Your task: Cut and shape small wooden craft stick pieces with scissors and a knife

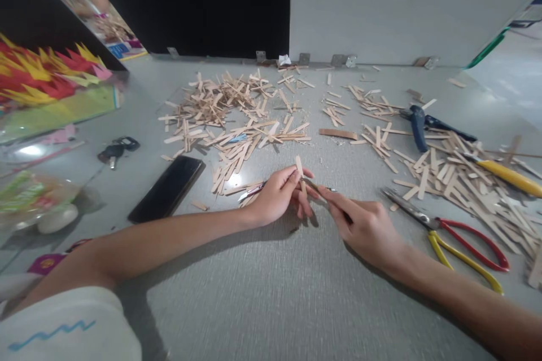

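As left hand point(277, 194) pinches stick point(300, 168), scrap piles point(228, 107) ring open tabletop point(275, 293).

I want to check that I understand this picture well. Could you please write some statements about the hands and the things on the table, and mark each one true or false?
1. The left hand holds a short wooden stick. True.
2. The right hand lies flat and empty. False: the right hand grips a thin tool that points at the stick.
3. The black phone lies to the left of both hands. True.
4. The snips with red and yellow handles are in the left hand. False: the snips lie on the table, to the right of the right hand.
5. The keys lie on top of the phone. False: the keys lie apart from it, further left.
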A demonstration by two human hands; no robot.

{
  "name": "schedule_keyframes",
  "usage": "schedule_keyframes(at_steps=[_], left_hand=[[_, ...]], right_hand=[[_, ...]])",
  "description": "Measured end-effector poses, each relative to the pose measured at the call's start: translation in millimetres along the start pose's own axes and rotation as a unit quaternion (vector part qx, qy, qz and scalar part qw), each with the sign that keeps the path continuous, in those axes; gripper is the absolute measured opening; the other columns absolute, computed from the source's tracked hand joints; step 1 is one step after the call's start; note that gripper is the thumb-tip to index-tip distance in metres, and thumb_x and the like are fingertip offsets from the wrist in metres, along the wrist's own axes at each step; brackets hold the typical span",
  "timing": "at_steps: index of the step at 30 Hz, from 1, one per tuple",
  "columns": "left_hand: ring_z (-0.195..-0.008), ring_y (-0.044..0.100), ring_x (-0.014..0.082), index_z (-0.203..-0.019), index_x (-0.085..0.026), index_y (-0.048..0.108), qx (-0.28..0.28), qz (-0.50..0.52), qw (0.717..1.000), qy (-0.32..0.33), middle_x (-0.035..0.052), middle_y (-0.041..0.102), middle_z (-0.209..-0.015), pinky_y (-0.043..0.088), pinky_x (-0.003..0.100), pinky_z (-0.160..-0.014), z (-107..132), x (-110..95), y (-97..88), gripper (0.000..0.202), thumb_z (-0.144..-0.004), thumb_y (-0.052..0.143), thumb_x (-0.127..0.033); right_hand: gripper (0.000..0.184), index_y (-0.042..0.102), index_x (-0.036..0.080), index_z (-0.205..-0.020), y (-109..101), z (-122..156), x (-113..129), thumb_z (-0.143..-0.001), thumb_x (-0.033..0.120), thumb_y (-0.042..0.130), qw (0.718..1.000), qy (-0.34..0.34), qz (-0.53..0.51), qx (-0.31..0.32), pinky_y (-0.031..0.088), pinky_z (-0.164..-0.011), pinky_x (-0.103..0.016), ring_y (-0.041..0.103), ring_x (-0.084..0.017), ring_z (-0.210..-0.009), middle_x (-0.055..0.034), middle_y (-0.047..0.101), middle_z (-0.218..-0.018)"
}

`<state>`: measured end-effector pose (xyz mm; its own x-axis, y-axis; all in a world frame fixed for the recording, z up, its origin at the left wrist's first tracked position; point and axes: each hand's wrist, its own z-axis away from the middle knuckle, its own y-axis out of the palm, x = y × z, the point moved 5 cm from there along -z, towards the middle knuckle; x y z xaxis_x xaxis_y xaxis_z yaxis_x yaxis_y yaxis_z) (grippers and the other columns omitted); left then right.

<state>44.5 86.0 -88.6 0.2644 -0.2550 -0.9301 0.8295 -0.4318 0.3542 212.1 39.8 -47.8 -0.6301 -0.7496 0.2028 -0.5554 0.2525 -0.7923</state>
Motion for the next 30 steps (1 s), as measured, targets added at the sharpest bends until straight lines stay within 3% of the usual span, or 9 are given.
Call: schedule_keyframes(at_steps=[3,8,12,19,24,30], left_hand=[[-0.051,0.071,0.0157,-0.112,-0.016,0.058,-0.001,-0.002,1.000,0.002,0.0048,0.078,-0.073,0.056,0.025,-0.053,1,1,0.4,0.036,-0.110,0.059,-0.052],[-0.052,0.073,0.0181,-0.110,-0.017,0.055,-0.010,0.007,1.000,-0.001,0.0072,0.080,-0.079,0.055,0.026,-0.049,-2,3,-1.9,0.035,-0.110,0.057,-0.053],[-0.049,0.071,0.0179,-0.108,-0.018,0.054,-0.013,0.011,1.000,-0.007,0.0067,0.079,-0.075,0.055,0.026,-0.049,-2,3,-2.8,0.035,-0.110,0.055,-0.053],[-0.046,0.070,0.0173,-0.107,-0.018,0.055,-0.011,0.015,1.000,-0.018,0.0067,0.080,-0.076,0.055,0.026,-0.048,-3,2,-3.7,0.033,-0.111,0.054,-0.051],[-0.043,0.068,0.0151,-0.108,-0.017,0.055,-0.012,0.017,0.999,-0.027,0.0055,0.078,-0.074,0.050,0.023,-0.046,-2,2,-5.0,0.028,-0.114,0.049,-0.044],[-0.041,0.065,0.0142,-0.108,-0.016,0.058,-0.017,0.020,0.999,-0.032,0.0030,0.075,-0.070,0.049,0.023,-0.044,-2,0,-6.0,0.026,-0.114,0.049,-0.040]], right_hand=[[0.038,0.078,0.002,-0.120,1,0,1,-0.115,0.015,0.042,0.999,0.038,-0.034,-0.002,0.043,-0.044,-0.025,0.061,-0.011,-0.041,-0.0040,0.079,-0.067],[0.036,0.077,0.003,-0.123,2,2,0,-0.113,0.013,0.044,0.999,0.023,-0.037,-0.004,0.046,-0.048,-0.026,0.067,-0.013,-0.046,-0.0068,0.083,-0.075],[0.037,0.076,0.002,-0.127,1,2,2,-0.111,0.008,0.044,1.000,-0.015,-0.015,0.016,0.043,-0.048,-0.027,0.063,-0.013,-0.045,-0.0025,0.076,-0.064],[0.034,0.075,0.006,-0.130,5,4,-8,-0.111,0.010,0.046,0.999,-0.002,-0.050,0.019,0.042,-0.048,-0.025,0.060,-0.011,-0.046,-0.0018,0.077,-0.068],[0.038,0.070,0.010,-0.140,0,4,-11,-0.113,0.009,0.044,0.990,-0.120,0.052,0.060,0.041,-0.051,-0.028,0.057,-0.015,-0.052,0.0014,0.066,-0.065],[0.036,0.073,0.001,-0.130,-7,-2,0,-0.109,0.002,0.045,0.952,-0.240,0.185,0.056,0.041,-0.054,-0.034,0.052,-0.019,-0.057,-0.0013,0.059,-0.064]])
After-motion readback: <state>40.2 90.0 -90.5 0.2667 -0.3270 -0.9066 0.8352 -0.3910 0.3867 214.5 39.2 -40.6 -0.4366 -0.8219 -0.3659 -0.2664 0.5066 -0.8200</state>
